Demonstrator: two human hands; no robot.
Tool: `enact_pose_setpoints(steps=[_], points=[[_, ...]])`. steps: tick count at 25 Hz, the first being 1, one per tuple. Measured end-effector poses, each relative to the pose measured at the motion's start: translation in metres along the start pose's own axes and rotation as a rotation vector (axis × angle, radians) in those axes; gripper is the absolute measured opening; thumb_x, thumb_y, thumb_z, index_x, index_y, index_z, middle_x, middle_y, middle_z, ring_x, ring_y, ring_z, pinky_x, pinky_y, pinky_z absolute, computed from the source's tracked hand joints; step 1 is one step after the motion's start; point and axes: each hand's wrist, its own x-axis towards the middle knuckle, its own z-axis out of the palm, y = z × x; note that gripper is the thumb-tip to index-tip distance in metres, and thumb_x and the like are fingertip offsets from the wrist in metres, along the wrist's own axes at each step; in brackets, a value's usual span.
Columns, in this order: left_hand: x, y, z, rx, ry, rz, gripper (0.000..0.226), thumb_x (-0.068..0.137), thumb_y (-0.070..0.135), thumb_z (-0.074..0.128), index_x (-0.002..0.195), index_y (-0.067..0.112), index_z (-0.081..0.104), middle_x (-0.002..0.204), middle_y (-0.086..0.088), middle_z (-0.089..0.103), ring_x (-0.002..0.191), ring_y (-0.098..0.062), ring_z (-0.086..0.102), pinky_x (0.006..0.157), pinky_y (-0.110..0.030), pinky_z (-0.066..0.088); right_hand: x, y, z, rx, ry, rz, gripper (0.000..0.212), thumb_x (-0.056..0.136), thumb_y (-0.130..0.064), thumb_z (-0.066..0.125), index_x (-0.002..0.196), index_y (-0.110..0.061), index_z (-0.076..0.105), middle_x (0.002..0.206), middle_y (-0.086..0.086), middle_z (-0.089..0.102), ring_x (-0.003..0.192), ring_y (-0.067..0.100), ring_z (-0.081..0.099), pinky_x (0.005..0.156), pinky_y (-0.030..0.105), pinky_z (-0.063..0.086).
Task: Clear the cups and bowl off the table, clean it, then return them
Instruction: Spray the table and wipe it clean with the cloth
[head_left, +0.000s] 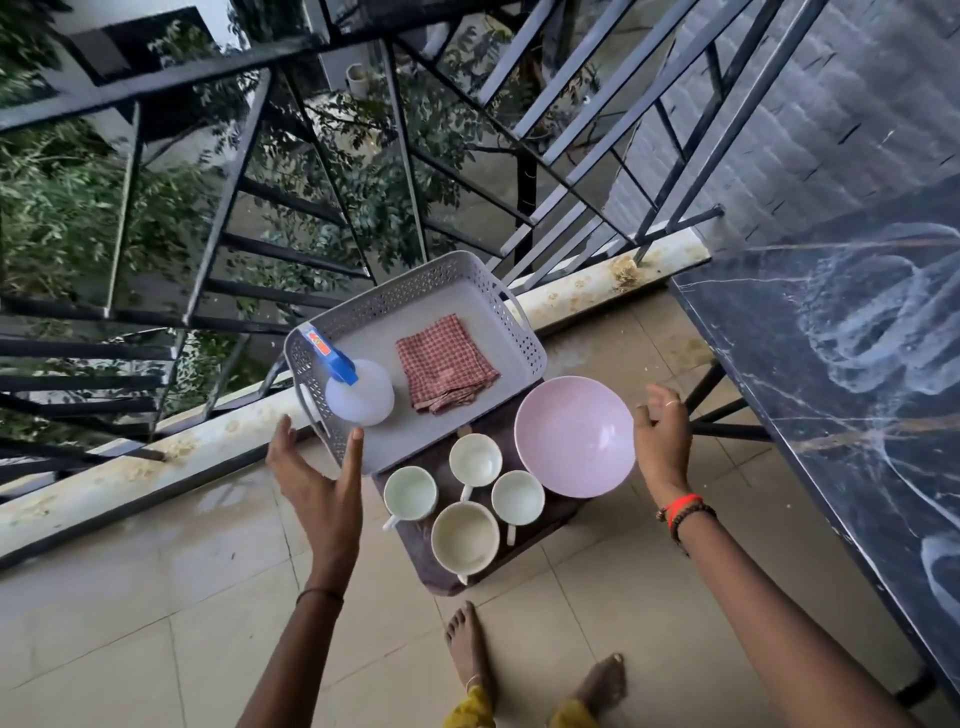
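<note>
The round pink plastic bowl (575, 435) looks light but slippery — better taken by its rim; left grip (317, 483) and right grip (662, 441) are spread, empty.

Soft, overcast daylight comes through the railing (156, 85), even and fairly bright, leaving only faint shadows on the floor tiles (130, 623). The dark counter (857, 338) shows a pale sheen across its smeared streaks. The wide lens bends the railing bars near the edges. The leaves (57, 208) beyond look slightly soft.
</note>
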Motion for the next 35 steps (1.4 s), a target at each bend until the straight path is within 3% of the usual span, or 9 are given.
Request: enact_pose_setpoints(steps=[3,7,10,14,18,22,26,31,35], points=[[0.021,-0.002,0.003,-0.022,-0.051,-0.066,0.107,0.074,0.064,0.067,0.152,0.01,0.017,0.156,-0.009,0.023,0.144,-0.02,0.024,0.119,-0.038,0.022,-0.002,-0.033,0.019,-0.028,0.008,-0.225,0.03,0.092,-0.008,0.05,0.121,-0.009,0.056,0.122,0.01,0.057,0.114,0.024,0.053,0.095,0.028,0.04],[0.048,-0.004,0.021,-0.053,-0.097,-0.058,0.114,0.07,0.047,0.081,0.153,0.009,0.013,0.158,-0.009,0.021,0.146,-0.019,0.02,0.12,-0.042,0.021,0.005,-0.085,0.064,-0.006,-0.078,-0.302,0.017,0.091,-0.014,0.057,0.106,-0.006,0.058,0.103,0.013,0.065,0.097,0.027,0.061,0.086,0.036,0.049],[0.065,0.001,0.033,-0.109,-0.114,-0.044,0.112,0.07,0.038,0.084,0.153,0.012,0.013,0.158,-0.007,0.021,0.146,-0.017,0.021,0.12,-0.043,0.021,0.019,-0.109,0.11,-0.164,-0.303,-0.22,0.031,0.09,-0.019,0.061,0.114,0.001,0.056,0.113,0.019,0.062,0.107,0.033,0.058,0.093,0.038,0.045],[0.088,0.004,0.044,-0.205,-0.169,0.015,0.107,0.072,0.037,0.082,0.153,0.02,0.014,0.161,0.001,0.019,0.146,-0.011,0.022,0.121,-0.034,0.022,0.029,-0.114,0.169,-0.511,-0.568,-0.149,0.066,0.087,-0.044,0.063,0.129,0.003,0.045,0.133,0.024,0.05,0.123,0.037,0.047,0.1,0.042,0.041],[0.102,0.0,0.048,-0.199,-0.247,0.075,0.105,0.076,0.027,0.081,0.154,0.019,0.012,0.16,-0.003,0.022,0.143,-0.012,0.03,0.111,-0.011,0.027,0.027,-0.107,0.207,-0.66,-0.562,-0.044,0.082,0.081,-0.059,0.063,0.135,-0.002,0.04,0.14,0.021,0.04,0.128,0.037,0.04,0.103,0.042,0.037],[0.107,-0.014,0.051,-0.186,-0.224,0.09,0.087,0.08,0.017,0.078,0.149,0.011,0.025,0.144,0.005,0.046,0.13,-0.012,0.046,0.111,-0.027,0.036,0.022,-0.105,0.226,-0.712,-0.419,-0.037,0.082,0.074,-0.05,0.075,0.132,-0.003,0.04,0.136,0.019,0.043,0.124,0.035,0.043,0.1,0.043,0.038],[0.109,-0.012,0.056,-0.097,-0.178,0.082,0.04,0.086,0.011,0.067,0.123,0.009,0.052,0.114,-0.001,0.056,0.096,0.001,0.049,0.091,-0.017,0.04,0.032,-0.104,0.237,-0.606,-0.445,0.111,0.07,0.066,-0.037,0.085,0.119,-0.005,0.054,0.127,0.015,0.058,0.116,0.033,0.055,0.098,0.041,0.043],[0.112,-0.001,0.061,-0.168,-0.157,0.057,0.033,0.091,0.006,0.055,0.114,0.028,0.045,0.106,-0.002,0.057,0.091,0.006,0.058,0.079,-0.003,0.039,0.043,-0.101,0.233,-0.242,-0.576,0.261,0.062,0.061,-0.02,0.088,0.113,-0.003,0.06,0.118,0.012,0.065,0.105,0.028,0.061,0.092,0.032,0.05],[0.123,0.006,0.057,-0.15,-0.113,0.091,0.023,0.091,0.0,0.052,0.113,0.005,0.049,0.096,-0.003,0.049,0.079,0.007,0.049,0.072,-0.007,0.037,0.039,-0.107,0.223,0.011,-0.662,0.266,0.043,0.07,-0.002,0.078,0.11,-0.001,0.061,0.116,0.012,0.066,0.103,0.024,0.063,0.085,0.028,0.049]])
